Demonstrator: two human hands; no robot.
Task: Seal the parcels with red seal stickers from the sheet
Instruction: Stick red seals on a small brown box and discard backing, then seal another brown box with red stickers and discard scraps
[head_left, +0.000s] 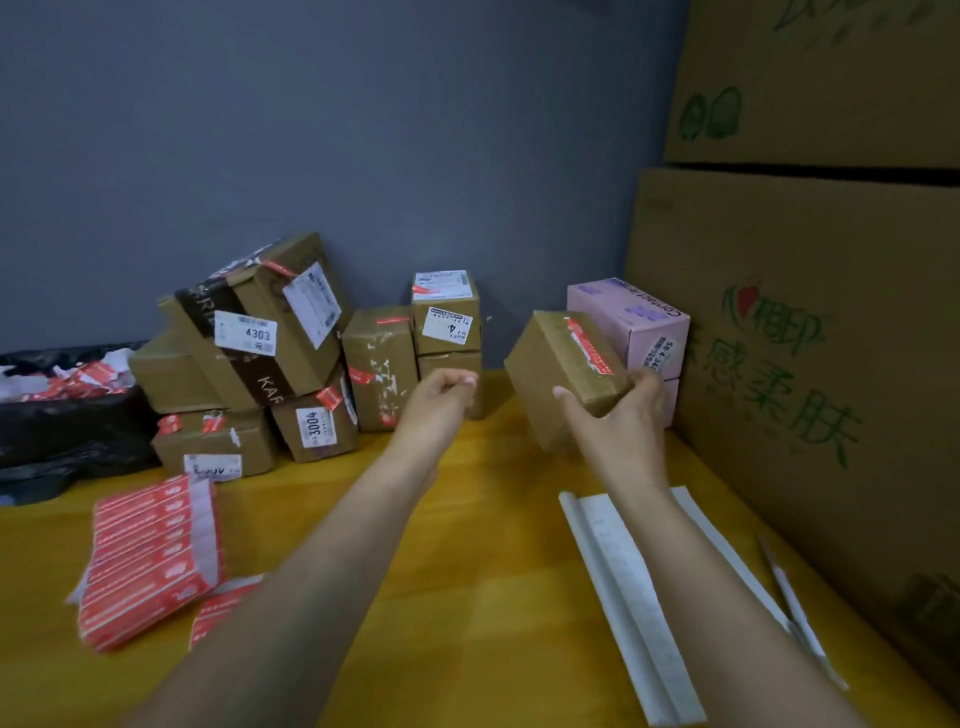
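Note:
My right hand (621, 410) grips a small brown parcel (556, 364) from below and lifts it tilted above the yellow table (467, 571). A red seal sticker (589, 345) runs across the parcel's top. My left hand (441, 397) hovers just left of it with loosely curled fingers and holds nothing that I can see. A stack of red seal sticker sheets (150, 556) lies on the table at the left. Several brown parcels (270, 358) with red stickers are piled against the back wall.
A pink box (639, 322) stands behind the held parcel. Large cardboard cartons (810, 338) wall off the right side. A black bag (67, 415) with peeled backing scraps sits at the far left. White backing strips (628, 597) and a thin pen-like tool (789, 597) lie at the right.

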